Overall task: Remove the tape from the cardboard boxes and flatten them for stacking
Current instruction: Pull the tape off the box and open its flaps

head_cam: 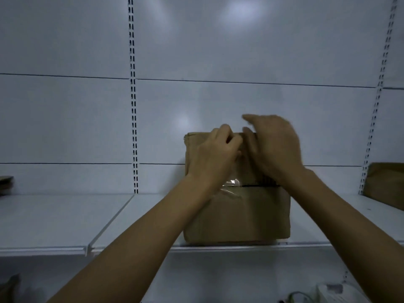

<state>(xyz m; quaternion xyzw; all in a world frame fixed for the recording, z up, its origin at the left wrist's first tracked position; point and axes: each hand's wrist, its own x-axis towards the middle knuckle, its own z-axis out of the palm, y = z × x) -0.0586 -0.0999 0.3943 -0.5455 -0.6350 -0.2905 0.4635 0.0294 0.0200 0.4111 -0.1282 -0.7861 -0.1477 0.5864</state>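
Note:
A brown cardboard box [240, 217] stands on a white shelf [65, 219], its taped seam facing me. Clear tape [230, 186] runs across the seam, loose and crinkled at its left end. My left hand [215, 156] lies over the upper left of the box with its fingers curled at the top edge; what they pinch is hidden. My right hand [273, 145] is blurred, its fingers bent over the top edge at the upper right; whether it grips anything cannot be told.
White back panels with slotted uprights [133, 106] rise behind the shelf. More cardboard [387, 184] leans at the far right, and flat cardboard pieces [5, 184] lie at the far left. White items [332, 294] sit on the level below.

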